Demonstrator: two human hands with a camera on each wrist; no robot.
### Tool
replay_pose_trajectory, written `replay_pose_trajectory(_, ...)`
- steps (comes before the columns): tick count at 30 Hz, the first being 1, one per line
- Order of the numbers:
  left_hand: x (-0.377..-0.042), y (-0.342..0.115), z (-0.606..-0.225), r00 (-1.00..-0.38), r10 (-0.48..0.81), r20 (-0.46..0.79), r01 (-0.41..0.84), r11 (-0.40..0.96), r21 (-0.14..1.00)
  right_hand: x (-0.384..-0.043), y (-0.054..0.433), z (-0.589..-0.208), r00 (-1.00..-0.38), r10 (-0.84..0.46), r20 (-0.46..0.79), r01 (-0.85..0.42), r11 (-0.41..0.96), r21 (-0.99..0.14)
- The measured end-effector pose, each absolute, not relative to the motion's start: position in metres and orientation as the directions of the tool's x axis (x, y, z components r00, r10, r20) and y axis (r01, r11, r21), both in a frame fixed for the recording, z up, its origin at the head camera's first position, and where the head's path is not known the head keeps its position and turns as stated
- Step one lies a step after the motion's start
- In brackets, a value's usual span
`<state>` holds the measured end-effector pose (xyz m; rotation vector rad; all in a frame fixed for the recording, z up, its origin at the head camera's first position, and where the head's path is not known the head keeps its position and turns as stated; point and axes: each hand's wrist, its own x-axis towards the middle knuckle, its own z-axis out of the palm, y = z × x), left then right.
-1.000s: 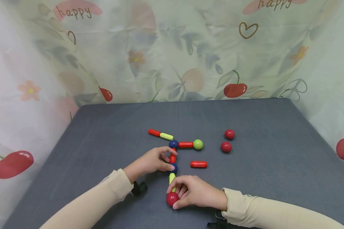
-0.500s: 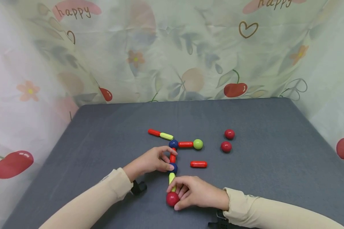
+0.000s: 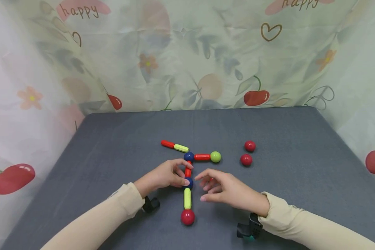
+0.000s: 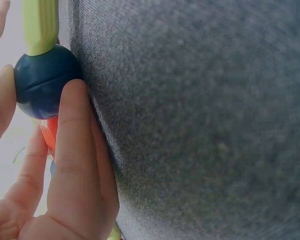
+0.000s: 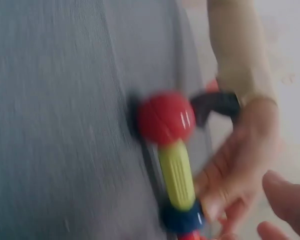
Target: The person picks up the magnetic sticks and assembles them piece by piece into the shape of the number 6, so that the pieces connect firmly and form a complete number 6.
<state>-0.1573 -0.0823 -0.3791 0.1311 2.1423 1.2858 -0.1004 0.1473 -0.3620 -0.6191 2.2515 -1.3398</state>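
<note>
Steadiness seems best served by the left hand pinching the nearer blue ball at the head view's lower centre, while the right hand, fingers parted and holding nothing, should avoid jolting the attached yellow-green rod.

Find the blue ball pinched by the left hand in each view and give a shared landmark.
Head: blue ball just below the centre, under the left hand's thumb.
Left wrist: blue ball at upper left.
Right wrist: blue ball near the bottom edge, right of centre.
Shared landmark: the yellow rod joined to it.
</note>
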Motion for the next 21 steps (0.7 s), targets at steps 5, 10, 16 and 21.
replay_pose_trajectory(5,-0.158,-0.081,-0.379,-0.804,0.367,-0.468,-0.228,0.537,0.812,-0.112,0.162,-0.362,-0.864,-0.502,-0.028,-0.264,0.5,-0.825)
replay_pose_trajectory(10,-0.157,-0.08,-0.377,-0.805,0.359,-0.473,-0.229,0.547,0.805,-0.119,0.172,-0.373,-0.887,-0.461,-0.007,-0.293,0.574,-0.765)
replay_pose_trajectory(16,-0.156,-0.08,-0.376,-0.8,0.357,-0.481,-0.235,0.552,0.8,-0.125,0.179,-0.389,-0.872,-0.49,-0.013,-0.334,0.612,-0.717)
replay_pose_trajectory(21,-0.156,-0.079,-0.376,-0.8,0.351,-0.486,-0.243,0.551,0.798,-0.13,0.183,-0.396,-0.857,-0.515,-0.003,-0.379,0.635,-0.673)
